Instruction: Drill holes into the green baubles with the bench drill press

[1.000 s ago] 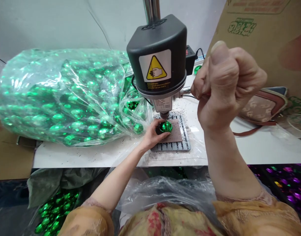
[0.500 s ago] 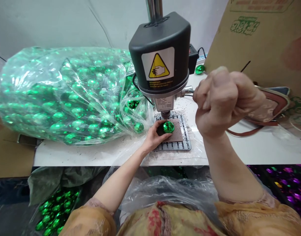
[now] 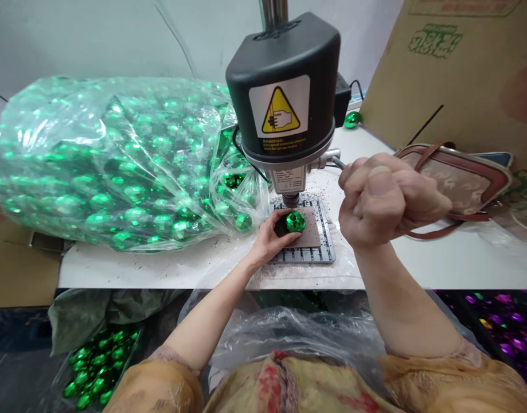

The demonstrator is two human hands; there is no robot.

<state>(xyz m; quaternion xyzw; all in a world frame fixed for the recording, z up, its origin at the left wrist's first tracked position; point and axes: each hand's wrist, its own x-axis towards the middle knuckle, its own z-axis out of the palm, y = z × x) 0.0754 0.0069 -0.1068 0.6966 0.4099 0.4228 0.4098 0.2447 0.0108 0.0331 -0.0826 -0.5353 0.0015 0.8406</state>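
Note:
My left hand [image 3: 272, 236] pinches a shiny green faceted ball [image 3: 296, 221] between thumb and fingers. The ball rests on a brownish board over the slotted metal base [image 3: 327, 246] of a small bench drill press [image 3: 284, 86]. Directly above it is the chuck [image 3: 291, 200], its tip close to the ball's top; whether they touch I cannot tell. My right hand [image 3: 386, 198] is closed in a fist around the drill press lever [image 3: 337, 163], to the right of the machine. Most of the lever is hidden inside the fist.
A big clear bag of green balls [image 3: 117, 172] lies on the left of the white table [image 3: 129, 269]. One loose green ball [image 3: 352, 120] sits behind the machine. At right are a handbag [image 3: 456, 172] and cardboard [image 3: 473, 74]. Below stand bins of green balls [image 3: 95, 361] and purple ones [image 3: 512, 327].
My right hand has moved down with the lever, uncovering more of the handbag. My left hand and the green ball stay in place. The view has shifted slightly.

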